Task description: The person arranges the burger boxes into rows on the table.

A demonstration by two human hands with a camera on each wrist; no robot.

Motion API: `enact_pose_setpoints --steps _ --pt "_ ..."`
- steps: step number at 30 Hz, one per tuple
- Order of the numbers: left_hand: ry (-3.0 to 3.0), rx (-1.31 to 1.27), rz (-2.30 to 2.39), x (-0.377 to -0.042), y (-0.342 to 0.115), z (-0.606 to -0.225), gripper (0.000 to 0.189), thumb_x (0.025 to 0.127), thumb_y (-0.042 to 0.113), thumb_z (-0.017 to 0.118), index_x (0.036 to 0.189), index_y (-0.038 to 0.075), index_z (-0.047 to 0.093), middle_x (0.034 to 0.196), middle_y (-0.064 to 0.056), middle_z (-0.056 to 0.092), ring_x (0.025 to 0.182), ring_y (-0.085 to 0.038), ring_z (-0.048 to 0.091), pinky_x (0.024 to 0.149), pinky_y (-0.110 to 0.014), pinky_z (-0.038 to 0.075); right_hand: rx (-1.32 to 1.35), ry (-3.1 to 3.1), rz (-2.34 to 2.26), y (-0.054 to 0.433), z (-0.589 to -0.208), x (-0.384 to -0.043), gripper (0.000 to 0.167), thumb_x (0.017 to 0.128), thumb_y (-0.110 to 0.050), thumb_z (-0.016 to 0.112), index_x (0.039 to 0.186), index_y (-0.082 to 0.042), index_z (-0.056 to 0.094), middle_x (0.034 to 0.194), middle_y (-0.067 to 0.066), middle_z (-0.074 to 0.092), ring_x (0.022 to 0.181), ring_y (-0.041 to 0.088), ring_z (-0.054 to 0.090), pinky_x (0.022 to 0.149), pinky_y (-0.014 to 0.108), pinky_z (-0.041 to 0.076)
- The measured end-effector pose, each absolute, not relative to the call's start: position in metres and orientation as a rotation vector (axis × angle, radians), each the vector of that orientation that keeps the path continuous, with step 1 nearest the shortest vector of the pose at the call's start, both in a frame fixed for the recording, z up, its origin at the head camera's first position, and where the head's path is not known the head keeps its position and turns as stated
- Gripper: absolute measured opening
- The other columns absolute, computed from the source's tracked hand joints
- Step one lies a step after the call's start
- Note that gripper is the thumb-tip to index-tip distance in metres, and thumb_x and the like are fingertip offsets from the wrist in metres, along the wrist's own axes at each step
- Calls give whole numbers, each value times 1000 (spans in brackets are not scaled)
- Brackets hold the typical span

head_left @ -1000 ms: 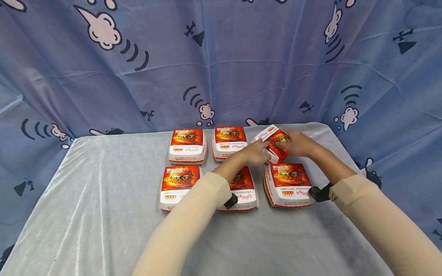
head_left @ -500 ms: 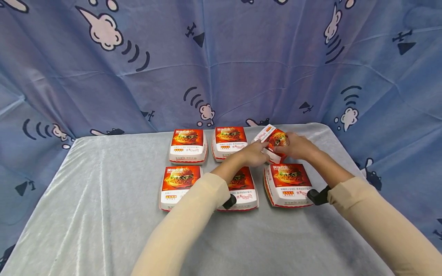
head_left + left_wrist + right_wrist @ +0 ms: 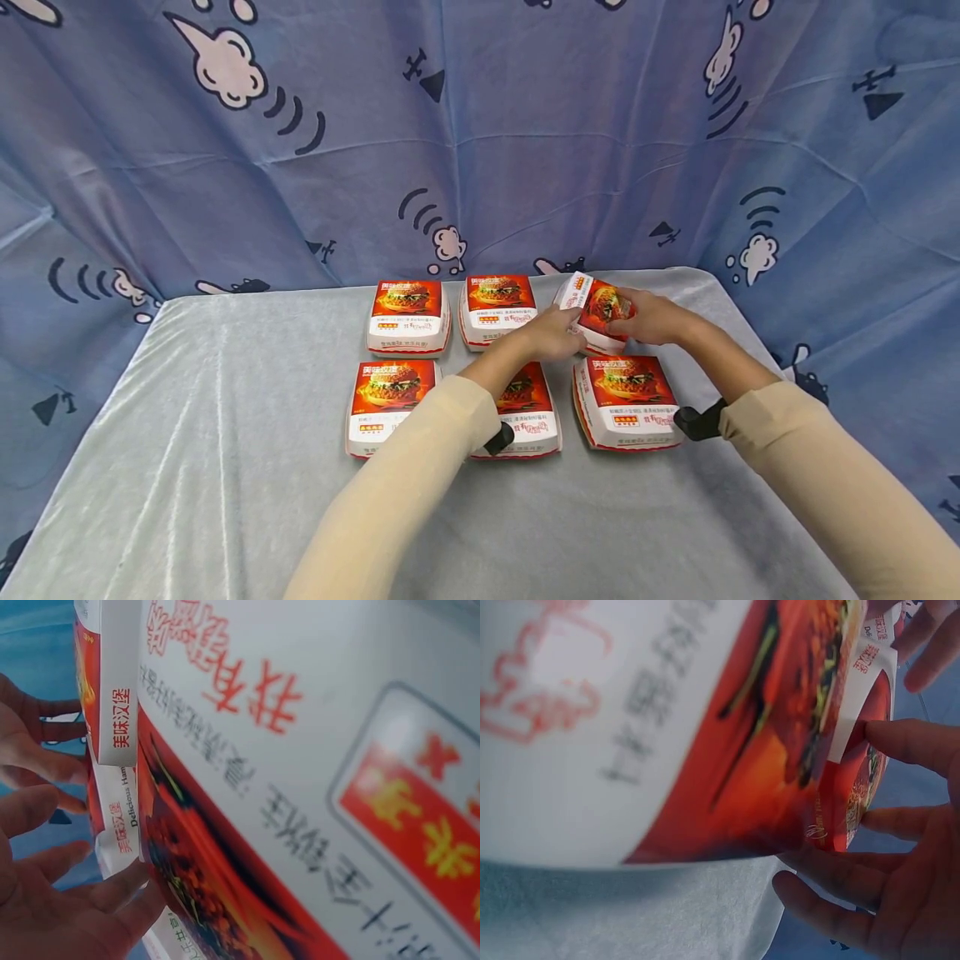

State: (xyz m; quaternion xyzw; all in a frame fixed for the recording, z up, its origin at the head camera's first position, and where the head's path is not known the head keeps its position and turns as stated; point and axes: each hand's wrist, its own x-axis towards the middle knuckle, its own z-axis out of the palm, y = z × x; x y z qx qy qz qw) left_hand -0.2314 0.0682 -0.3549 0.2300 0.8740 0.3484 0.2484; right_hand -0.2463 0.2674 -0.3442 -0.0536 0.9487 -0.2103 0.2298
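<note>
Burger box (image 3: 597, 310) sits tilted at far-right corner of the grid on counter (image 3: 225, 467), lid partly raised. Left hand (image 3: 552, 333) and right hand (image 3: 651, 317) both have fingers curled onto it. Recommend: steady base w/ left, ease lid w/ right, avoid crushing card or nudging front-right box (image 3: 626, 400).

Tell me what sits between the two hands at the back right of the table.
A tilted burger box: the left hand holds its left side and the right hand its right. The head view shows it.
</note>
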Motion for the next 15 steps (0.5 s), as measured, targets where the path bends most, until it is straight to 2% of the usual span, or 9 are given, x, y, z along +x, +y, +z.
enact_pose_setpoints --steps 5,8,12,15 --pt "2377 632 945 -231 68 -355 60 99 20 50 155 4 33 155 -14 40 138 -20 38 112 -26 30 -171 2599 -598 269 -344 -246 72 98 -18 57 153 10 20 133 34 47 113 45 48 101 63 40" --pt "2372 625 948 -230 69 -356 60 100 21 51 154 3 34 154 -13 42 137 -19 40 111 -25 31 -165 2607 -585 270 -344 -246 72 97 -17 57 153 9 20 134 34 46 113 44 48 100 62 41" --pt "2371 626 945 -230 69 -356 59 100 22 52 153 2 35 154 -13 41 140 -20 38 113 -26 30 -142 2629 -582 269 -343 -245 71 98 -19 57 152 10 20 129 35 48 96 38 59 86 50 52" --pt "2372 633 932 -229 69 -356 59 100 23 51 154 3 36 155 -13 41 141 -20 37 114 -27 30 -102 2631 -604 267 -339 -244 72 100 -22 57 152 10 19 125 35 50 80 31 64 75 44 55"
